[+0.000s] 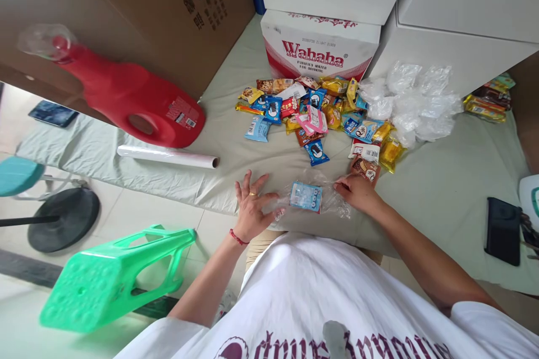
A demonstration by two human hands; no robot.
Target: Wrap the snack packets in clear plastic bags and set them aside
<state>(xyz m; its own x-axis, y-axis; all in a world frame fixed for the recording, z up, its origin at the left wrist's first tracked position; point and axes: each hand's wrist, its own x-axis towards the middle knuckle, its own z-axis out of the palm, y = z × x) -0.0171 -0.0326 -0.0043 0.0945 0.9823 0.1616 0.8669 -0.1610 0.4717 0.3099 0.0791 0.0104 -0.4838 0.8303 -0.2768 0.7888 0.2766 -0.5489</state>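
Observation:
A light blue snack packet [306, 196] lies in front of me on a sheet of clear plastic film [334, 202]. My left hand [252, 210] is at the film's left edge, its fingers spread and its fingertips at the film. On the other side, my right hand [357, 193] pinches the film's right edge between closed fingers. A brown snack packet [365, 167] sits just beyond the right hand. Farther back is a loose pile of small wrapped snacks [314, 118]. Several bundles wrapped in clear film [415, 101] are heaped to its right.
A roll of cling film [168, 157] and a red bottle [143, 101] lie to the left. A Wahaba-style carton [320, 47] stands behind the snacks. At right are a black phone [503, 230] and more snack packs [488, 101]. A green stool [113, 275] is on the floor.

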